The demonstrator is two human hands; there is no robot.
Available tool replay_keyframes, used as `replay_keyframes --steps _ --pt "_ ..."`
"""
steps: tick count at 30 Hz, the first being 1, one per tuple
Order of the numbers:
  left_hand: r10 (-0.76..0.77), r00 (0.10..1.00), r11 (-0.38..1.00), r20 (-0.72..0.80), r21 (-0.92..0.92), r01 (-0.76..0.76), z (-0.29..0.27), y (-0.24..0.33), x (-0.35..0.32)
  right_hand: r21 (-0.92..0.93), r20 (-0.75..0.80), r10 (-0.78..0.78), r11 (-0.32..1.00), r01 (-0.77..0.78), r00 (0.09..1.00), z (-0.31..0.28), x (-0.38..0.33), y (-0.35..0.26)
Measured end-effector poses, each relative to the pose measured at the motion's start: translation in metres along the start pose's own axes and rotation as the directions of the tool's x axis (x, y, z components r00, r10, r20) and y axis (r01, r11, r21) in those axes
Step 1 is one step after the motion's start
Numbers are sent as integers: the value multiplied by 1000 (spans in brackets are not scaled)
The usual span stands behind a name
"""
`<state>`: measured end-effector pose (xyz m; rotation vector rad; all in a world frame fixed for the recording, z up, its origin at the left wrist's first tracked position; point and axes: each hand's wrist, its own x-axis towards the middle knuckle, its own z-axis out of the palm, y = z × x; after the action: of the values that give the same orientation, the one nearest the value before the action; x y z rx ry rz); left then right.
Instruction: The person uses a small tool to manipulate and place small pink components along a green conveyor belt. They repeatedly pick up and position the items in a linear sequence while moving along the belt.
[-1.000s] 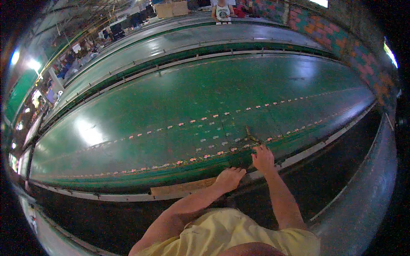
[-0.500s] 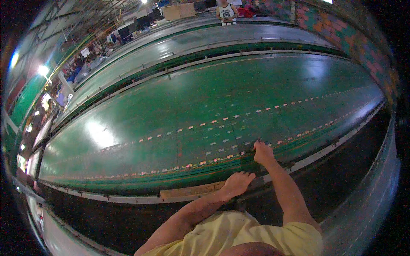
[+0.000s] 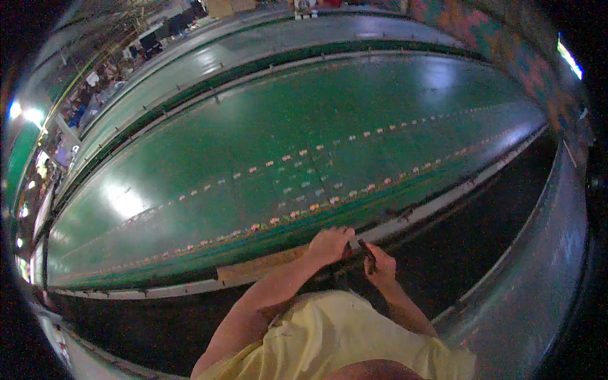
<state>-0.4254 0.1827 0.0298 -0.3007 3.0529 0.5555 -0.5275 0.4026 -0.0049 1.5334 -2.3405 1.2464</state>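
A long green table [image 3: 253, 133] stretches across in front of me, with rows of small pale and pink printed marks on its surface. At its near side runs a light metal rail [image 3: 430, 209]. My left hand [image 3: 330, 246] is at this rail, fingers curled over toward the right; what lies under the fingertips is hidden. Just right of it, my right hand [image 3: 384, 266] is closed round a small dark hand tool [image 3: 365, 248], its narrow end pointing up and left toward the left hand. The tool's exact kind is too blurred to tell.
A tan strip [image 3: 253, 266] is fixed along the near edge, left of my hands. Further long tables [image 3: 228, 57] lie beyond, and another surface [image 3: 519, 297] is at the right. A brick wall [image 3: 500, 44] stands at the far right. A person is partly visible at the back.
My right hand has drawn back from over the green surface to the near rail beside my left hand; the dark tool now shows in it. The view has shifted, and the left hand stays near the rail.
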Motion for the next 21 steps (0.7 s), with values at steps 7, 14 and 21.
replay_keyframes --steps 7,14,21 --pt "-58 998 998 -14 -6 58 2 3 1 -142 167 208 973 -185 964 41 -48 19" --pt "41 987 999 -155 36 -36 5 0 -6 -302 149 123 951 -73 981 26 -30 -4" --pt "49 986 999 -158 20 -46 7 -6 -4 -327 198 75 945 -6 977 30 -18 -11"
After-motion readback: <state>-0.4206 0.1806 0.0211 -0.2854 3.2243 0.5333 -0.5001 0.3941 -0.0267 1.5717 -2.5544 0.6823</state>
